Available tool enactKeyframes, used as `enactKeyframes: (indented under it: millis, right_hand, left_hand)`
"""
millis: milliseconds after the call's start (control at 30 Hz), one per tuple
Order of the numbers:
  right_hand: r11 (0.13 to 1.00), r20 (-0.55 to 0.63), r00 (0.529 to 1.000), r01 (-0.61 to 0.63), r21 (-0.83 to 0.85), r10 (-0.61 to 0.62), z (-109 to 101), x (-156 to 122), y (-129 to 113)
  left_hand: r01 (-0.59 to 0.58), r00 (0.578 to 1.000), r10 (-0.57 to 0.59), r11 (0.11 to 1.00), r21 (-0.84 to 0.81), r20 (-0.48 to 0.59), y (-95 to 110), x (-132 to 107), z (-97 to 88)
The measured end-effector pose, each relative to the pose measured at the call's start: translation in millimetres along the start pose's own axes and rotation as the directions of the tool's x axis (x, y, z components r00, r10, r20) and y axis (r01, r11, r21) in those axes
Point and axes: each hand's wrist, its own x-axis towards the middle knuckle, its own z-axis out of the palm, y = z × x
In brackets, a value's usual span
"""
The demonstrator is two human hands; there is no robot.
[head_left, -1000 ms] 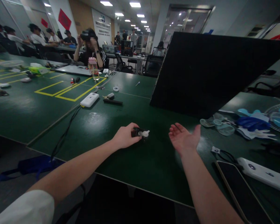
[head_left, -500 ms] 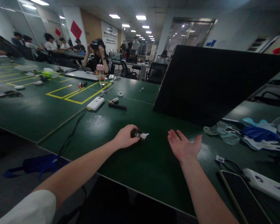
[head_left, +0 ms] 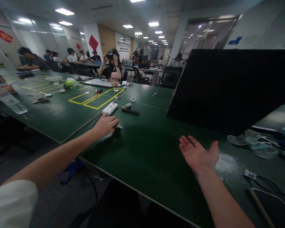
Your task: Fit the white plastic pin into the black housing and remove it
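Note:
My left hand [head_left: 106, 124] is closed over a small black part with a white tip [head_left: 119, 126], low on the green table [head_left: 154, 158], just in front of a white power bank [head_left: 110, 108]. Most of the part is hidden under my fingers. My right hand [head_left: 199, 155] lies palm up on the table to the right, fingers stretched out, holding nothing.
A large black panel [head_left: 232, 88] leans at the right back. A black bar [head_left: 130, 111], a pink bottle [head_left: 114, 81] and yellow tape lines [head_left: 95, 100] lie beyond my left hand. Clear plastic pieces [head_left: 251, 144], a cable and a phone [head_left: 273, 209] sit right. Several people sit at far tables.
My left hand has moved left and away with the small black part, up to the power bank. The view has swung left. My right hand stays palm up.

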Motion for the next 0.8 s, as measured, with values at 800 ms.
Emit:
enactKeyframes:
  millis: [800]
  right_hand:
    - [1.000, 0.043, 0.999, 0.008, -0.028, -0.006, -1, -9, -7]
  left_hand:
    - [0.374, 0.873, -0.484, 0.584, -0.721, 0.061, 60, 61, 46.9]
